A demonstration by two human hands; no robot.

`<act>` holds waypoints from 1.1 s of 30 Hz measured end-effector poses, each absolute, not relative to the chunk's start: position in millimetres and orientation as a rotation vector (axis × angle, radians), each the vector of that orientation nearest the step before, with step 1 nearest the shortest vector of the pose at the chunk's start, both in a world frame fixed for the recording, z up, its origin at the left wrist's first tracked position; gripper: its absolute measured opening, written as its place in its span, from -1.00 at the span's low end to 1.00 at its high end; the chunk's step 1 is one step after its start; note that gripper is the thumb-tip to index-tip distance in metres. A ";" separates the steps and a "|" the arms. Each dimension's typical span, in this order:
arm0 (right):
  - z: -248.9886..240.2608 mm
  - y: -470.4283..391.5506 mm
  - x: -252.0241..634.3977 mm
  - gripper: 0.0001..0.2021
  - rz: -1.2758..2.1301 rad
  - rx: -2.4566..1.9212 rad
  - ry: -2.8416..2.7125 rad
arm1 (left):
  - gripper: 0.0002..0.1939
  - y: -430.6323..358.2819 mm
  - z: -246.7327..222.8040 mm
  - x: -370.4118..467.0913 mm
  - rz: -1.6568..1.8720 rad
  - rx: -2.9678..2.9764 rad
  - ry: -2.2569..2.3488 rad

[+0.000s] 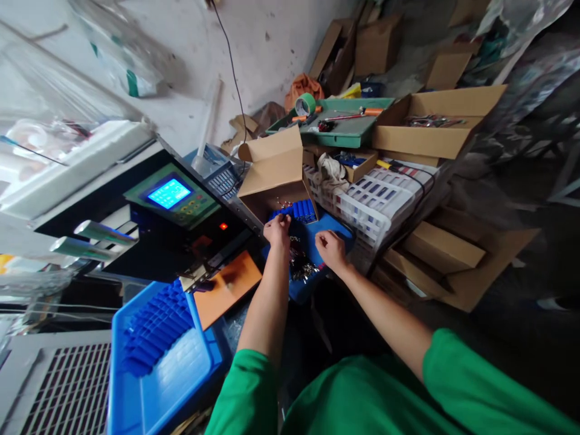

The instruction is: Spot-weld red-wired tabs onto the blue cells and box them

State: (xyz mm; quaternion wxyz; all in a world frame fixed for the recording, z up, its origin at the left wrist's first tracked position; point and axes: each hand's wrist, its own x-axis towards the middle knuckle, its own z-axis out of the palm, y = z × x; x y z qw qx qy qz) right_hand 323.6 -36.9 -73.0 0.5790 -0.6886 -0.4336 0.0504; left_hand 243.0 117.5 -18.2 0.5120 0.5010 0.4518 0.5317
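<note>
Black-fronted machine with a lit blue display (168, 193), on the person's left; small red light on its panel. Deep, bright-blue plastic bin (113, 368) below it, rows of blue cylinders (156, 326) at its far end, bare floor of the bin nearer the person. White slatted plastic crate (369, 208) to the right, bearing a shallow green tray (385, 104) and a low brown cardboard box of thin metal pieces (419, 142). Open brown cardboard carton (274, 160) ahead, flap raised, mouth facing the person; more blue cylinders (304, 210) lie side by side in it. Flat orange board (229, 289) beside the machine. Blue work surface (342, 228) under the hands, with a heap of small dark and silvery parts (302, 266).

Left hand (277, 229): at the carton's mouth, just short of the cylinders, fingers bent and tips drawn together. Whether anything sits between them, cannot tell. Right hand (331, 249): over the right side of the surface, near the heap, fingers curled in, nearly closed; contents, if any, hidden.

Step in hand, my reading: close fingertip work between carton and heap. From this pose, taking up a cylinder would call for opening the left fingertips and a light pinch, sparing its neighbours; the heap looks tangled, so one part needs separating first.
</note>
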 end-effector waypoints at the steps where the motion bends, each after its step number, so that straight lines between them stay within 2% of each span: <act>1: -73.1 -36.8 323.2 -0.79 0.112 -1.614 -1.018 | -0.73 118.7 -19.2 247.3 1.264 1.167 1.141; 5: -72.1 -36.6 322.4 -0.79 0.082 -1.617 -1.041 | -0.65 120.8 -20.5 254.1 1.184 1.056 1.282; 12: -69.8 -38.2 322.3 -0.80 0.077 -1.645 -1.065 | -0.62 131.4 -20.1 240.6 1.007 1.253 1.372; 25: -75.5 -35.0 321.1 -0.82 -0.017 -1.637 -1.079 | -0.65 135.7 -4.8 235.3 0.941 1.355 1.507; 28: -75.4 -35.0 321.0 -0.82 -0.002 -1.662 -1.077 | -0.59 127.0 -2.8 223.9 1.186 1.552 1.635; 30: -76.3 -35.1 321.1 -0.82 -0.007 -1.668 -1.079 | -0.62 120.6 -2.5 216.5 1.263 1.843 1.566; 33: -77.8 -35.2 320.9 -0.81 -0.024 -1.675 -1.079 | -0.68 115.5 -4.5 211.7 1.045 2.288 1.293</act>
